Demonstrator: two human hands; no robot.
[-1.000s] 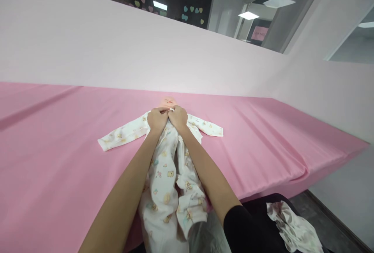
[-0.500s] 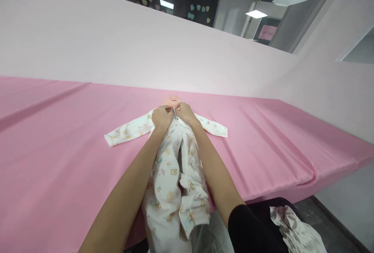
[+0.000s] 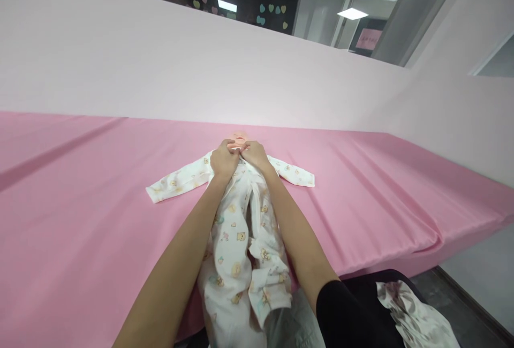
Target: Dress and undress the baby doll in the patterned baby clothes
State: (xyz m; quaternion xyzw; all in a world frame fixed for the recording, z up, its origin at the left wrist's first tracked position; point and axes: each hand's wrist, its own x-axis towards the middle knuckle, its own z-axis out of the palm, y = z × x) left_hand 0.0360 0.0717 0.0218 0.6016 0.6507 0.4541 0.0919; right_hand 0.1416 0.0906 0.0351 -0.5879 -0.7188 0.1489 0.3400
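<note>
Both hands, left (image 3: 224,161) and right (image 3: 254,156), pinch the bear-print romper (image 3: 235,235) collar (no legible writing) on the doll (image 3: 237,138).

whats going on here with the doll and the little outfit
A person has a baby doll lying face up on a pink-covered table, dressed in a white printed sleepsuit. The left hand and right hand meet at the collar just under the doll's chin, pinching the two front edges together. Below the hands the front of the suit gapes open down the middle. Both sleeves lie spread out flat to either side.
</note>
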